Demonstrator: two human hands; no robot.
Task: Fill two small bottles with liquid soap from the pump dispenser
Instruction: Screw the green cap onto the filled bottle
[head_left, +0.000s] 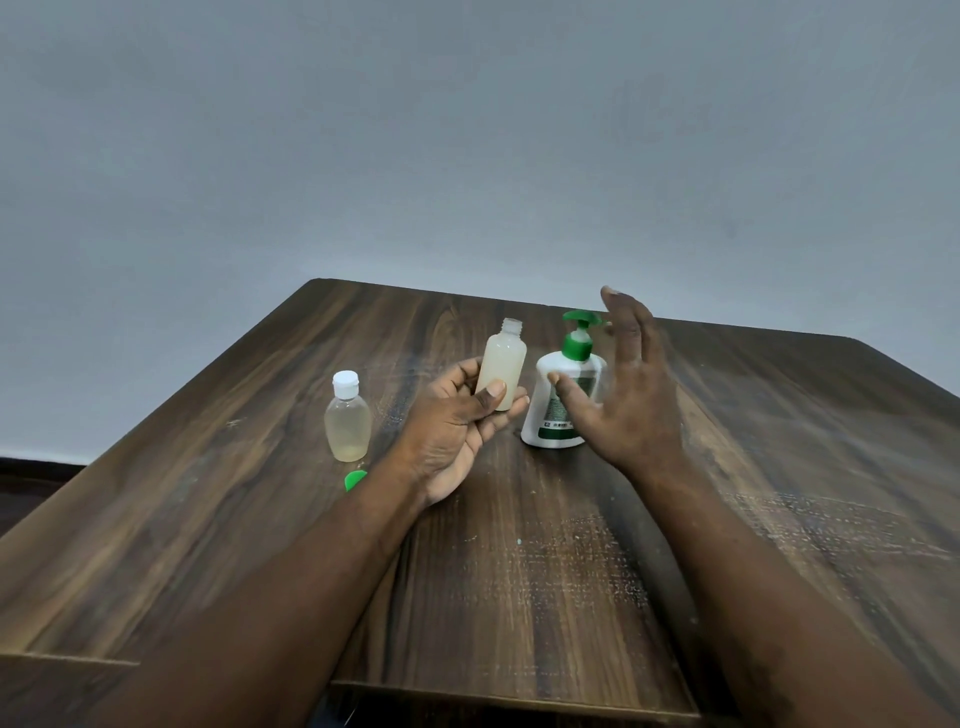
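On the wooden counter (208, 519) a capped bottle (347, 415) stands at the left, with a green cap (355, 480) just beside it. The left hand (457, 431) holds the open bottle (501, 364) upright, its fingers (488, 395) curled round it. Next stands the pump dispenser (545, 415). The right hand (634, 395) hovers before it, fingers spread wide.

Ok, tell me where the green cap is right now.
In the head view, the green cap lies on the table, left of centre, just nearer the camera than the white-capped bottle and partly hidden by the left forearm.
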